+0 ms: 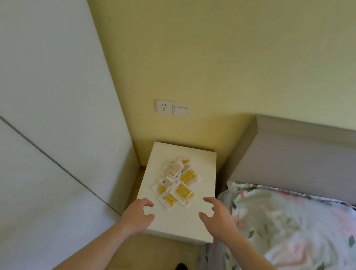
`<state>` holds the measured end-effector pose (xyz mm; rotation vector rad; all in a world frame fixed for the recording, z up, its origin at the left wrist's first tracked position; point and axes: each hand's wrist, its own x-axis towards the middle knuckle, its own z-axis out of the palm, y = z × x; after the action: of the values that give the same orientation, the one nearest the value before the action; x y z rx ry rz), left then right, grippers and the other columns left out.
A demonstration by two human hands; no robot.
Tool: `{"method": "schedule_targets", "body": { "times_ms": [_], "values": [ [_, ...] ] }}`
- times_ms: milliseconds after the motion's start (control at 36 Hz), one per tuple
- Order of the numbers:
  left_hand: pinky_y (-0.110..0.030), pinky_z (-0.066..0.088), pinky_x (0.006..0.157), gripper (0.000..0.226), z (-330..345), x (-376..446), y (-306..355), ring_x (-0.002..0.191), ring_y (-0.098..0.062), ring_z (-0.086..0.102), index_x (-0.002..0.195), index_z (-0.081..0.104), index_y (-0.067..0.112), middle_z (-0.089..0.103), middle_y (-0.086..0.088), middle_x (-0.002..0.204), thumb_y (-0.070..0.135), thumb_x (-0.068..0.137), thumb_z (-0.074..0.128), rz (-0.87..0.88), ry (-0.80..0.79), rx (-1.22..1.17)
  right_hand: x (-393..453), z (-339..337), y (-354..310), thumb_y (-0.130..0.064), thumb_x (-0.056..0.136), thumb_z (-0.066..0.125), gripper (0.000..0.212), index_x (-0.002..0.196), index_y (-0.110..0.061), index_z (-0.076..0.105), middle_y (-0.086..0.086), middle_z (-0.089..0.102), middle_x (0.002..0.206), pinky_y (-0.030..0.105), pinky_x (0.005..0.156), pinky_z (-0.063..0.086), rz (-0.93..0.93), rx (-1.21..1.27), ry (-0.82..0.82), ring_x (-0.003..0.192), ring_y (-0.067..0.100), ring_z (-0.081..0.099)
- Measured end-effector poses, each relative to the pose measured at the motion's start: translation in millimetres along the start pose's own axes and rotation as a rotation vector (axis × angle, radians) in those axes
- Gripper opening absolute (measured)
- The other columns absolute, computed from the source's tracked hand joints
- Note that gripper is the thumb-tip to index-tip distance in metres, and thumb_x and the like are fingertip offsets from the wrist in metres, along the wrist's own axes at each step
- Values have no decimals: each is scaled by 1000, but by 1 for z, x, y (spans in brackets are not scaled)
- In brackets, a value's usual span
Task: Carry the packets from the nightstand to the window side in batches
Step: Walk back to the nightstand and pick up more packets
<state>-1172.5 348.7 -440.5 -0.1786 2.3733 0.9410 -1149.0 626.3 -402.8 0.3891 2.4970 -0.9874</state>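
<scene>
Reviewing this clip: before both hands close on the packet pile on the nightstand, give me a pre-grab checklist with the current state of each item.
1. Packets in one pile on the nightstand: ok.
2. Left hand empty, fingers loosely curled: ok.
3. Right hand empty, fingers spread: ok.
4. Hands flank the pile's near edge, neither touching a packet: ok.
5. Nothing lies between hands and pile: ok.
6. Window side free to receive: cannot tell, out of view.

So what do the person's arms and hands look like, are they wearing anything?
Both arms are bare up to where the picture ends: no sleeves show. The left hand and right hand wear no gloves, and no rings, watch or bracelet can be seen on either.
</scene>
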Motion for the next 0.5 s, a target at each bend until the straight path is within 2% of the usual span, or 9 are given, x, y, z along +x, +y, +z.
{"method": "schedule_targets", "body": {
  "times_ms": [83,139,222,389,500],
  "values": [
    [-33,51,100,37,11,38,-6,126,-14,49,129,53,31,46,8,140,26,94,61,-47,-8,-41,52,12,3,-35,96,63,53,145,-32,43,-6,43,148,20,74,45,7,-18,-51,90,8,59],
    [-32,52,97,35,20,60,-12,124,-13,48,128,52,32,45,9,139,25,94,59,-71,-11,-59,82,22,5,-35,96,63,58,148,-30,40,-4,42,149,23,83,45,22,-32,-81,100,13,61],
    [-26,50,90,35,34,94,-19,124,-12,48,128,51,33,44,11,138,24,95,58,-97,-14,-72,124,42,13,-38,93,66,64,150,-29,38,-3,41,150,26,96,45,41,-41,-83,106,15,62],
    [-23,43,94,40,58,160,-31,116,-7,50,133,50,33,44,13,137,27,94,59,-96,-18,-40,198,85,37,-44,91,68,73,153,-28,34,-2,40,152,37,108,45,58,-131,-92,133,23,49],
    [-24,47,92,40,75,185,-41,113,-6,50,129,51,35,45,14,133,25,91,61,-98,-29,-47,232,110,47,-46,91,68,77,155,-27,30,-2,37,154,39,109,44,56,-215,-116,138,24,42]
  ]
}}
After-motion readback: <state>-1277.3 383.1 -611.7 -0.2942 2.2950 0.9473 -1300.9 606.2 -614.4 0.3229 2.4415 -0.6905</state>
